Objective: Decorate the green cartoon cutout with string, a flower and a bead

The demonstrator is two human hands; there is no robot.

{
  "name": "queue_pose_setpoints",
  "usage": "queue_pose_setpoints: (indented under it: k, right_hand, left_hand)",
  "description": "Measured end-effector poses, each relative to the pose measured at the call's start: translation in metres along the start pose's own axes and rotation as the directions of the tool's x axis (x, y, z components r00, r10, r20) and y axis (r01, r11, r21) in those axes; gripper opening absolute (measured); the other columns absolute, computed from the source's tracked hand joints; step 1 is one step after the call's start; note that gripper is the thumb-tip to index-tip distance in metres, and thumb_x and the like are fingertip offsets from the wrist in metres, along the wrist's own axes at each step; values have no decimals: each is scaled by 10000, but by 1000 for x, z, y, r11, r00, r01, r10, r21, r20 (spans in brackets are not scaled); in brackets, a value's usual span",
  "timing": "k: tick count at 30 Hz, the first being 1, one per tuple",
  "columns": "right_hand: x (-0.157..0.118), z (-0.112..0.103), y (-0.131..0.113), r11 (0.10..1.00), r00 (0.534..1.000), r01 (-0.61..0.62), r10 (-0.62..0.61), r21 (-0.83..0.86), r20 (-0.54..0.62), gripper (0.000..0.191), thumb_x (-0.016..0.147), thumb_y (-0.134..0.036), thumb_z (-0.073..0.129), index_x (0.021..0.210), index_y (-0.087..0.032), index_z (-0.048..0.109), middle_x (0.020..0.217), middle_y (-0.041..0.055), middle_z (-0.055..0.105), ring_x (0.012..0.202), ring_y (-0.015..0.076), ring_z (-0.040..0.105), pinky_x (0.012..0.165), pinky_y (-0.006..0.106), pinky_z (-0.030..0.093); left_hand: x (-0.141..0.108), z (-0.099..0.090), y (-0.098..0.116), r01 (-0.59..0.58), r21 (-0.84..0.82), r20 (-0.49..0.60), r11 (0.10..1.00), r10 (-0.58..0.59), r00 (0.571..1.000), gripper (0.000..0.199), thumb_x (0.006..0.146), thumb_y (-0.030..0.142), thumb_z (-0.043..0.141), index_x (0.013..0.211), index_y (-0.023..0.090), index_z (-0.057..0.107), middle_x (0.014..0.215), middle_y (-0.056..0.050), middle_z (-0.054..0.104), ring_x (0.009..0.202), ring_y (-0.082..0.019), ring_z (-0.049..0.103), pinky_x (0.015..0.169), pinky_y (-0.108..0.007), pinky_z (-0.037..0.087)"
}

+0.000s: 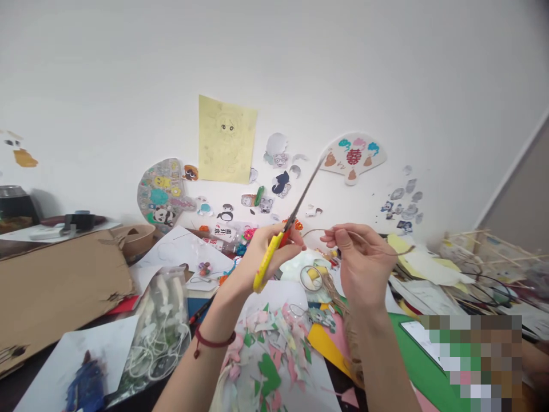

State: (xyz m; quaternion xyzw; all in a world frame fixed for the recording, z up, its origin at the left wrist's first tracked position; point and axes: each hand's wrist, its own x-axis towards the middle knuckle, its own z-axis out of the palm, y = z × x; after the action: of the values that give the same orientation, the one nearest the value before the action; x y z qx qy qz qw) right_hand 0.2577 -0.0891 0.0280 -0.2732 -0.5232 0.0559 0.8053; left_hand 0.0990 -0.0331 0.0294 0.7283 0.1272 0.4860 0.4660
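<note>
My left hand point(253, 260) is closed around a pair of scissors with yellow and red handles point(270, 257). Their grey blades point up and to the right, in front of the wall. In my closed right hand point(364, 274) is a thin brown twine point(316, 230). One stretch of it bridges the gap to my left fingertips, and I cannot tell whether they pinch it. Its loose end sticks out past the right side of my right hand. Below my hands lie coloured paper scraps point(270, 372) on white paper.
A cardboard sheet point(60, 292) and a clear bag with white cords point(160, 326) lie left. Green paper point(429, 360) and a phone point(422, 343) are at right. Behind, a yellow drawing point(227, 154) and a fan-shaped cutout point(354, 154) hang on the wall.
</note>
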Motion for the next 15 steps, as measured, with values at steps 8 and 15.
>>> queue_pose_setpoints:
  k: [8, 15]
  right_hand:
    - [12, -22, -10, 988, 989, 145, -143, -52, 33, 32, 786, -183, 767, 815, -182, 751, 697, 14, 714, 607, 142, 678, 607, 293, 584]
    - [13, -29, -19, 941, 981, 190, -176, -282, 77, 59, 795, -156, 758, 838, -197, 752, 713, 1, 722, 642, 138, 697, 629, 261, 575]
  left_hand:
    - [-1, -11, 7, -67, 377, -118, 924, 120, 986, 378, 901, 512, 526, 810, 157, 619, 719, -15, 571, 649, -134, 486, 571, -255, 368]
    - [-7, -31, 6, -98, 497, -107, 862, 173, 979, 380, 933, 542, 435, 980, 181, 546, 712, 11, 487, 601, -131, 432, 558, -261, 344]
